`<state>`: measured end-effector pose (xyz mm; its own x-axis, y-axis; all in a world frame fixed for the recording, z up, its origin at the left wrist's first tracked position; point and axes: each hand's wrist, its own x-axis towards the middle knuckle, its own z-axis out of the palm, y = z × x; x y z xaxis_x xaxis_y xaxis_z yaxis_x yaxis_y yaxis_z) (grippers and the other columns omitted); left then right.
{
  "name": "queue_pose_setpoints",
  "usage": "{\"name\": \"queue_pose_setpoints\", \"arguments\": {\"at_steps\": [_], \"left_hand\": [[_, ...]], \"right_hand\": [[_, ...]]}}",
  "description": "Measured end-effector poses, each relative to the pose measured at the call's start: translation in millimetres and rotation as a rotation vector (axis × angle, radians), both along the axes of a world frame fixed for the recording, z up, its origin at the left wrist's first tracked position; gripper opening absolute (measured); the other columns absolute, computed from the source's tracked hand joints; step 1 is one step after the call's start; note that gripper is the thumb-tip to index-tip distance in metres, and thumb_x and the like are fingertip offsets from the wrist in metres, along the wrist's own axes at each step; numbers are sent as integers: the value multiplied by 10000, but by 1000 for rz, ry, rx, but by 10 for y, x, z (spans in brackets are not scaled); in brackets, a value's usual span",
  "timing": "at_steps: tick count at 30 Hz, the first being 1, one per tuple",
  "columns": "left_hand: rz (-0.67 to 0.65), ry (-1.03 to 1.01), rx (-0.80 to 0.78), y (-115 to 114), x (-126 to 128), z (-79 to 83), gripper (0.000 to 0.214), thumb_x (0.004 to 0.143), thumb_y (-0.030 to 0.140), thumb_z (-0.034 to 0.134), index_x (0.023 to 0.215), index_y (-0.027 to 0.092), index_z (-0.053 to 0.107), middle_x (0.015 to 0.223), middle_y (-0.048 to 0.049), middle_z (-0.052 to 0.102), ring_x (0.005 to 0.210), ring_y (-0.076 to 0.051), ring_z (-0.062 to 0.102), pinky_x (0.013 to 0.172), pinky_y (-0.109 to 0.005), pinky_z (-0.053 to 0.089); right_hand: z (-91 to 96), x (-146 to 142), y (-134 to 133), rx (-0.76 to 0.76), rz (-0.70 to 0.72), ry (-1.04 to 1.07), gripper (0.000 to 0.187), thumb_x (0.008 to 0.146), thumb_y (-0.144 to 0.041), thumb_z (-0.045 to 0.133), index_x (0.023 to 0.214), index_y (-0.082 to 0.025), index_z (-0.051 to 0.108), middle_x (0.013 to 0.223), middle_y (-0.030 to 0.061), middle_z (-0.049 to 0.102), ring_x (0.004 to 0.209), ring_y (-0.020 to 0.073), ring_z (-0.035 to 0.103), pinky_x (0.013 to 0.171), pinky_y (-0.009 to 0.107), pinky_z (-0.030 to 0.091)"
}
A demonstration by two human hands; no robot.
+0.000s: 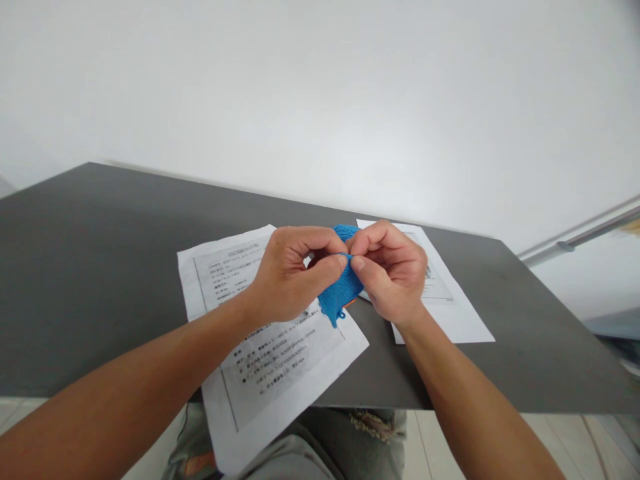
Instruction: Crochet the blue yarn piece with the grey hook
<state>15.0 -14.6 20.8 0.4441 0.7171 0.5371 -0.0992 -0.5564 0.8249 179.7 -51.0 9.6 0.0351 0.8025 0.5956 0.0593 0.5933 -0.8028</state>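
A blue piece of crochet work (341, 287) is held up over the table between both hands. My left hand (300, 270) pinches its upper edge between thumb and forefinger. Right beside it, my right hand (393, 267) pinches the same edge, the fingertips of both hands nearly touching. A small loop and a pointed corner hang from the bottom of the blue piece. A bit of orange shows at its lower right side; what it belongs to I cannot make out. Part of the blue piece is hidden behind the fingers.
Under the left hand lies a printed sheet (280, 373) that hangs over the front edge of the dark grey table (125, 267). Another printed sheet (460, 320) lies beneath the right hand. A white wall (320, 100) stands behind the table, and a metal rail (600, 230) runs at the right.
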Motion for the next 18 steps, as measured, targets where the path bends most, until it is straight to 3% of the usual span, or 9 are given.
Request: {"name": "queue_pose_setpoints", "arguments": {"at_steps": [8,15,18], "left_hand": [[-43,-12,0,29,9,-23,210,813,139,618,604,149,643,533,63,493,517,-58,398,484,-206,299],[-190,-81,-228,15,8,-73,128,824,209,684,715,142,681,622,39,602,552,-80,506,510,-202,401],[-139,-85,-306,-1,34,-66,126,815,221,691,720,138,701,620,25,631,542,-90,524,496,-203,411]], "right_hand": [[8,32,-8,-8,-39,-84,115,776,-123,695,749,-222,642,601,-64,589,463,83,498,424,208,349],[9,28,-7,49,-183,-50,109,777,-130,678,759,-234,649,619,-55,602,504,104,514,457,236,394],[1,31,4,60,-213,-40,107,781,-137,682,766,-237,645,626,-51,612,522,111,525,471,246,395]]}}
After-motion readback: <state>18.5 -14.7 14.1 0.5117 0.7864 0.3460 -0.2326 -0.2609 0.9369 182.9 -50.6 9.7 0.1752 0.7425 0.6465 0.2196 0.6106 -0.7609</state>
